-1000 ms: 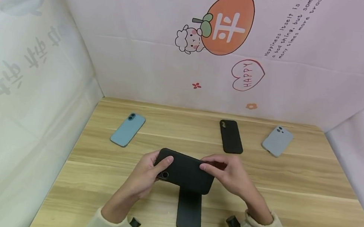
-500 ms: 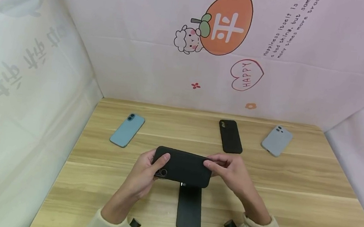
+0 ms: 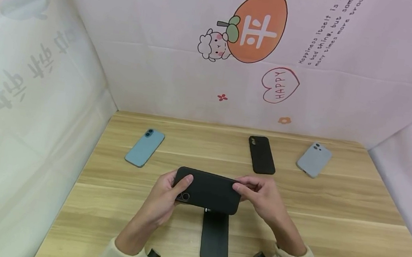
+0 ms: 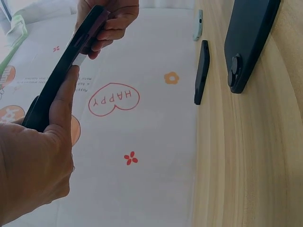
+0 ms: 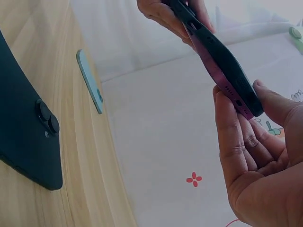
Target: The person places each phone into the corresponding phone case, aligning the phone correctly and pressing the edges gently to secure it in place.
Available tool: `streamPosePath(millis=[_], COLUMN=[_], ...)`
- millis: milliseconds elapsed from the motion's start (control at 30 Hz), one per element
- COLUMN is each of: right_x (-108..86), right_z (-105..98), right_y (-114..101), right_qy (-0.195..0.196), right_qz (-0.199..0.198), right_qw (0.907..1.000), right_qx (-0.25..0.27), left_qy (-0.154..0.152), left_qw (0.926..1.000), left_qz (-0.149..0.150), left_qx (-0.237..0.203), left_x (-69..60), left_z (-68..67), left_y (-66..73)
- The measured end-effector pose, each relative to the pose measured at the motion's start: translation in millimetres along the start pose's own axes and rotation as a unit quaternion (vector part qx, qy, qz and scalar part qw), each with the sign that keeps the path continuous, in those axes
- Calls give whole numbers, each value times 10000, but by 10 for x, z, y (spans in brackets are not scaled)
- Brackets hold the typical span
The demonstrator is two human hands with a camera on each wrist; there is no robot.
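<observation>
In the head view both hands hold up a black phone case (image 3: 211, 192) lying sideways above the table. The left hand (image 3: 161, 197) grips its left end by the camera rings, thumb on the back. The right hand (image 3: 263, 198) pinches the upper right corner. In the right wrist view a pink-purple phone (image 5: 212, 68) sits partly in the black case (image 5: 232, 68), with a gap along one edge; the right fingers lie against the phone and the thumb is on the case. Partly under them, a black phone (image 3: 215, 240) lies on the table.
Across the back of the wooden table (image 3: 196, 144) lie a light blue phone (image 3: 144, 147) at the left, a black case (image 3: 262, 155) right of centre and a pale grey-blue phone or case (image 3: 314, 160) at the right. A printed white cloth (image 3: 158, 76) hangs behind.
The held case has become more level, its right end raised slightly. The right hand has shifted a little to the right along with the corner. Both hands still hold it.
</observation>
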State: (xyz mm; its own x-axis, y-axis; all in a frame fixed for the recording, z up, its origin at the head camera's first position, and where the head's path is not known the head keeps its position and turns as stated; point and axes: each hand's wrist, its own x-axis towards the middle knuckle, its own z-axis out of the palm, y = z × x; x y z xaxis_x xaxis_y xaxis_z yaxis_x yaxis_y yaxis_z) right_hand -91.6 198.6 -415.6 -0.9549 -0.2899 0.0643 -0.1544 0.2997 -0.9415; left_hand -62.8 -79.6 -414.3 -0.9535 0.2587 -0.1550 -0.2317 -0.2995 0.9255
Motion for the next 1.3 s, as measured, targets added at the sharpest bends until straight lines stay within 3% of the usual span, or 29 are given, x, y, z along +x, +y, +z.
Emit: streamPosePath(millis=[300,500,867,1067,1300], right_x=[-4,-6,0,-13,-66], right_z=[-7,-22,21,66,125], right_y=[9,-19,-27,-41,-68], right_qy=[32,-4,140,261,79], right_qz=[-448,-425,205,333,844], right_qw=[9989,9988,9978,9967,9943], right_qx=[158,234,609,699,648], left_qy=[-76,-30,82,328,592], left_qw=[9998,9999,9998,9991,9977], left_qz=[52,38,-5,-19,72], left_qx=[-170,-158,-202,-274,-318], left_x=[10,3,-8,-5,2], left_z=[31,46,56,60,56], left_y=[-1,15,15,10,17])
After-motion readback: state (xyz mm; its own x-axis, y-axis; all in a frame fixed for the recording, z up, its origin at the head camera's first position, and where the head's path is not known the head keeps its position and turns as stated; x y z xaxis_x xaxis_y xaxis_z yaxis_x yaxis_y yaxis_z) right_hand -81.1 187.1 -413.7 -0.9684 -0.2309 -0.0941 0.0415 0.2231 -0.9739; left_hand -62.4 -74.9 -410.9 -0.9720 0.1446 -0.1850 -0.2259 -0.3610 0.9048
